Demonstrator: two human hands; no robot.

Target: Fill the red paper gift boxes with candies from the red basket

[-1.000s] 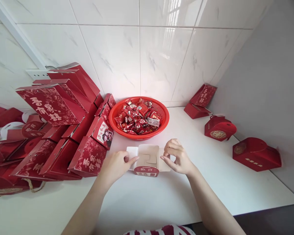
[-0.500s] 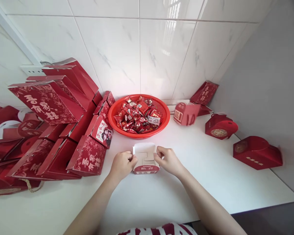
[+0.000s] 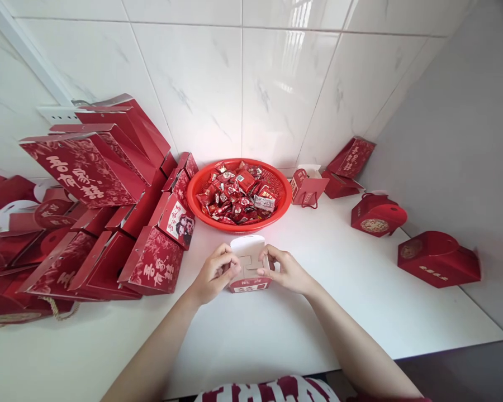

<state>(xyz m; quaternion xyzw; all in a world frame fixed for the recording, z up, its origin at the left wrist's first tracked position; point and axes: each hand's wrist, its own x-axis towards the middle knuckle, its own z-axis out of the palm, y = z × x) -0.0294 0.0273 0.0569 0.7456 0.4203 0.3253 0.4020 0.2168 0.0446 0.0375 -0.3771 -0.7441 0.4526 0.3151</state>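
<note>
Nearest me, the striped red and white shirt (image 3: 268, 392) shows at the bottom edge, with my forearms reaching over the white worktop (image 3: 285, 340). Just ahead of me, the small open box (image 3: 250, 285) rests on the worktop between my hands, its red printed side facing me, its pale inside showing and its rounded back flap up. My left hand (image 3: 236, 266) is at the box's left side, thumb and fingertips close together; I cannot tell whether they are clamped on the cardboard. My right hand (image 3: 262, 263) is at the right side, its thumb and forefinger tips apart, the thumb over the inside of the box. To my left stand many red boxes (image 3: 153, 262), crowded together and partly stacked, with a twisted cord (image 3: 61, 311) at their near edge. Well over to my right are a long red box (image 3: 438, 261) and, a little farther back, a red box with a round gold pattern (image 3: 377, 216). Beyond the open box sits the red basket (image 3: 238, 228), full of wrapped sweets (image 3: 237, 195). Just right of it stands a small box with a red handle (image 3: 308, 190), and farther right, two red boxes (image 3: 349, 166) lean near the corner. Behind rises the white tiled wall (image 3: 201, 78).
</note>
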